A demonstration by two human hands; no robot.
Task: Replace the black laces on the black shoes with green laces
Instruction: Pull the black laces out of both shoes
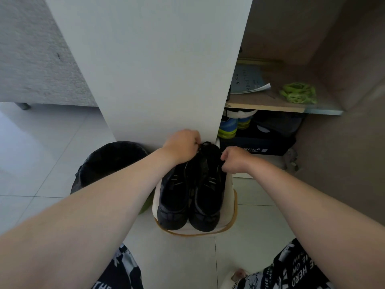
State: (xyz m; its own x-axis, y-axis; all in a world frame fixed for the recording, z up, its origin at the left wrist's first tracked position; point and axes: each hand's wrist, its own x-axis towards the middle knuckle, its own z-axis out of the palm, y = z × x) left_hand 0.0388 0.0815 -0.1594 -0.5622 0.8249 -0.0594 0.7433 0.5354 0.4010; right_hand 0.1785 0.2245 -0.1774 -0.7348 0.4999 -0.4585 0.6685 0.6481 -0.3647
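- We see the left hand (pixel 183 146) at the far end of the black shoes (pixel 208 197), its grip clamped on the black laces (pixel 203 145), with the fingers curled down over a loop of lace.
- The right hand (pixel 235 159) sits at the far right edge of the pair. Its fingers and thumb are drawn together against the right-hand shoe, but we cannot tell whether the grip pinches a lace or the shoe's edge.
- The two shoes stand side by side, touching, on a white stand (pixel 229 190) edged in tan. Their toes reach its near edge and their laced ends its far edge.
- The green laces (pixel 298 93) lie in a loose bundle on the cupboard shelf (pixel 266 105), near its front right corner and well apart from the shoes. Papers (pixel 248 82) lie at the shelf's left end.
- Under the shelf we see blue-and-yellow shoes (pixel 228 127) beside a dark box (pixel 260 146).
- A round bin (pixel 100 163) lined with a black bag stands on the tiled floor (pixel 41 153), just left of the stand. We cannot make out anything in it.
- A white panel (pixel 156 69) rises directly behind the hands.
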